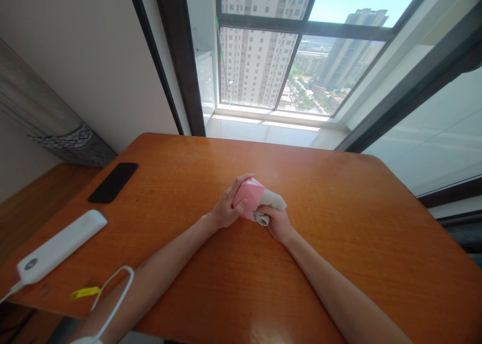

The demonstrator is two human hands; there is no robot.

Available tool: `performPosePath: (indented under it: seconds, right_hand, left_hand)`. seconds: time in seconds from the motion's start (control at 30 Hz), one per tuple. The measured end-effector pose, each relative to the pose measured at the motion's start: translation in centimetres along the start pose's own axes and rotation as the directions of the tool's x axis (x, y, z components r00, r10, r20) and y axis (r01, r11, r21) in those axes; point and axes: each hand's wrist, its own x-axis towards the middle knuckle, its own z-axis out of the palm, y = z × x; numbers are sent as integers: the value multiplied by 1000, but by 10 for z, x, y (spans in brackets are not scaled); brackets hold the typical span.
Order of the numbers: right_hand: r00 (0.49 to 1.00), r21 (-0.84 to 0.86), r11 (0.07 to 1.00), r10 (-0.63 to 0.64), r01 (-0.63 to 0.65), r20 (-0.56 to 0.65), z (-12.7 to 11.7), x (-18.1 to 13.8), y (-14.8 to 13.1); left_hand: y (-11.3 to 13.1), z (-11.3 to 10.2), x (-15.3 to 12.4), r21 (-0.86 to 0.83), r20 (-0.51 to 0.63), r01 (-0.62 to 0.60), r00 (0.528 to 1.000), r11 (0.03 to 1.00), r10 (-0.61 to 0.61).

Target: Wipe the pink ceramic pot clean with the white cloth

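Note:
A small pink box-like object with flat facets (249, 197) is held over the middle of the wooden table (181, 183). My left hand (228, 207) is closed around its left side, with the thumb across the near face and the fingers over the top. Against the pink object's right side is a folded light grey cloth (273, 199), which my right hand (279, 222) grips from below and the right. Part of the cloth hangs below the right thumb. The fingertips of my right hand are hidden behind the cloth.
A black phone (113, 183) lies at the table's left side. Nearer stands a long white device (62, 246) with a cord. A white cable (119, 294) with a yellow tag (85, 293) runs by my left forearm. Beyond the far edge is a window (263, 68).

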Motion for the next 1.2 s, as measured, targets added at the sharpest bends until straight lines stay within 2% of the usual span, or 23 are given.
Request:
performPosePath:
  seconds: [0.2, 0.33, 0.53, 0.73, 0.8, 0.87, 1.0, 1.07, 1.2]
  right_hand:
    - [995, -199, 976, -79, 89, 58, -2, -3, -6]
    - [977, -303, 934, -151, 191, 150, -2, -5, -10]
    - [895, -408, 813, -283, 415, 345, -4, -5, -14]
    - [835, -481, 696, -342, 534, 431, -4, -5, -17]
    - [847, -463, 722, -341, 514, 409, -2, -6, -18]
    - [892, -422, 797, -309, 433, 330, 0, -7, -18]
    - [991, -199, 973, -102, 117, 83, -1, -5, -9]
    - [1000, -54, 998, -7, 7, 2, -3, -1, -4]
    - [998, 66, 996, 57, -55, -29, -4, 6, 0]
  left_hand:
    - [-1, -1, 1, -20, -15, 12, 1000, 1000, -12]
    - [-1, 0, 2, -53, -19, 28, 999, 998, -29]
    - [-2, 0, 2, -83, -32, 28, 999, 996, -31]
    - [1, 0, 3, -112, -31, 31, 999, 993, -34]
    - [2, 0, 3, -114, -25, 51, 998, 992, -54]
    - [2, -2, 4, -115, -7, 72, 997, 991, -73]
    - [4, -3, 4, -151, 47, 46, 998, 987, -39]
    - [4, -3, 4, -151, 68, 31, 997, 988, -21]
    - [3, -2, 2, -108, 110, -4, 994, 994, 16]
